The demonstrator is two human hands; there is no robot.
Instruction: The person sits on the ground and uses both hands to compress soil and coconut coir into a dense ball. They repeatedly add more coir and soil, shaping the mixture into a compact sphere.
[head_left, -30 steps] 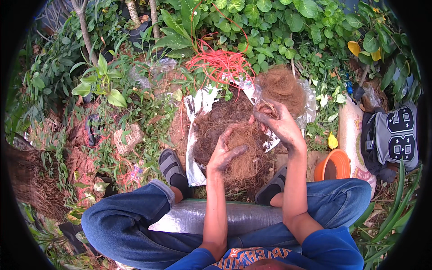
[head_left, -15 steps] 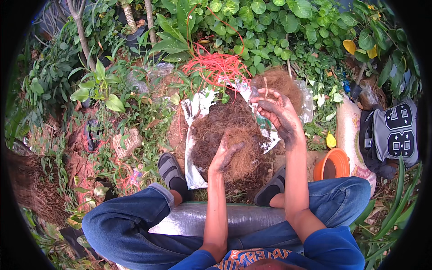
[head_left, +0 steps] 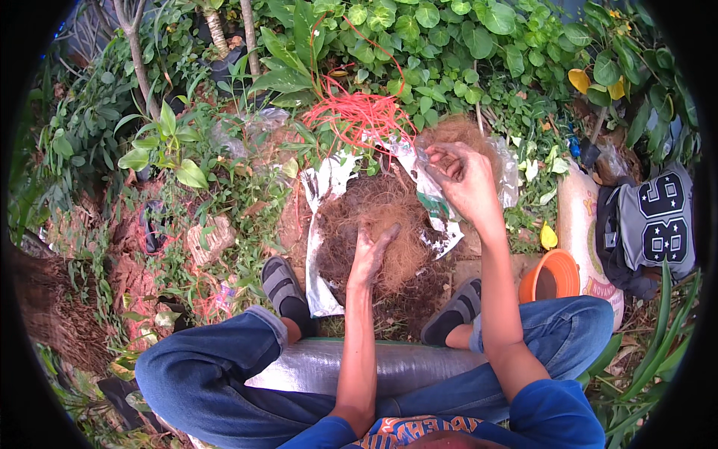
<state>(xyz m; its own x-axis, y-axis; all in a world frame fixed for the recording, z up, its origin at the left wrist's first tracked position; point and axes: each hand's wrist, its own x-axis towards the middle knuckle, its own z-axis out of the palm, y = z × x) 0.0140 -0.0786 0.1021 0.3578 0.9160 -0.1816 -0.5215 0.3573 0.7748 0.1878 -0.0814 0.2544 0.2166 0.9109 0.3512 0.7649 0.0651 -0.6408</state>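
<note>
My left hand (head_left: 368, 258) is curled round a loose wad of brown coconut fibre (head_left: 404, 247), with the thumb on top of it. The wad rests over an opened white sack (head_left: 320, 288) full of dark soil and stringy fibre (head_left: 351, 206). My right hand (head_left: 470, 185) is raised at the sack's far right edge, its fingers bent inward and soiled. Whether anything small is between those fingertips, I cannot make out. Just beyond it lies a second heap of coconut fibre (head_left: 458, 132).
A tangle of red plastic string (head_left: 359, 116) lies beyond the sack. On the right are an orange pot (head_left: 559, 273), a full pale sack (head_left: 580, 217) and a grey-and-black cloth bag (head_left: 654, 217). My sandalled feet flank the soil; leafy plants (head_left: 479, 30) crowd the far side.
My right hand has turned and its fingers have curled in more, near the sack's far right edge. The left hand has shifted only slightly, still with the fibre wad.
</note>
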